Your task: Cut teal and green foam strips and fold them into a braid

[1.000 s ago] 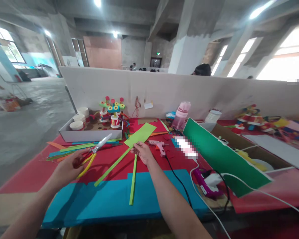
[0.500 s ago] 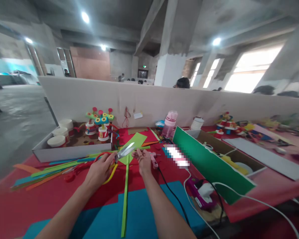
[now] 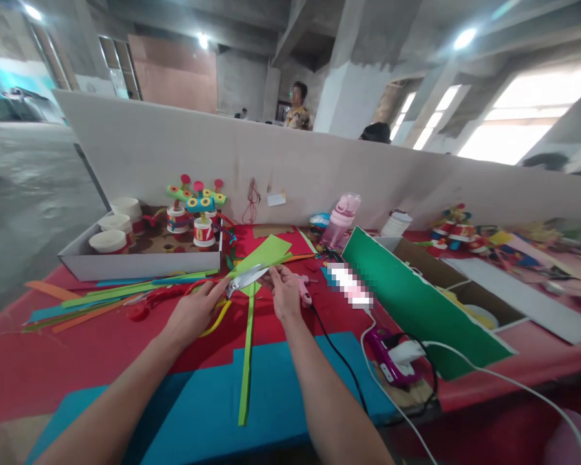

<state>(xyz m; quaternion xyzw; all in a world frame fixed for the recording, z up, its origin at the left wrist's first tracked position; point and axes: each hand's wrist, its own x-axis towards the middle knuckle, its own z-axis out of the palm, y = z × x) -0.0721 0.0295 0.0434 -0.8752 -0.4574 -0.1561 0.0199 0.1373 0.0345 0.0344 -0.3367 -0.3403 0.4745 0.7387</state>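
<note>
Head view, scissors (image 3: 244, 279) gripped in left fingers (image 3: 214, 294), pointing toward right fingers (image 3: 277, 279), their hold unclear

Windows (image 3: 527, 123) glare white, lamps (image 3: 465, 39) flare under a dim ceiling (image 3: 252, 19). Shadow darkens the blue paper (image 3: 271, 387). Outer edges stretch and blur

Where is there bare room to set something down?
On the red covering, between the paper strips and your left forearm; also on the blue sheet, between that forearm and the long green strip. It's crowded around the scissors, right hand and glue gun.
</note>
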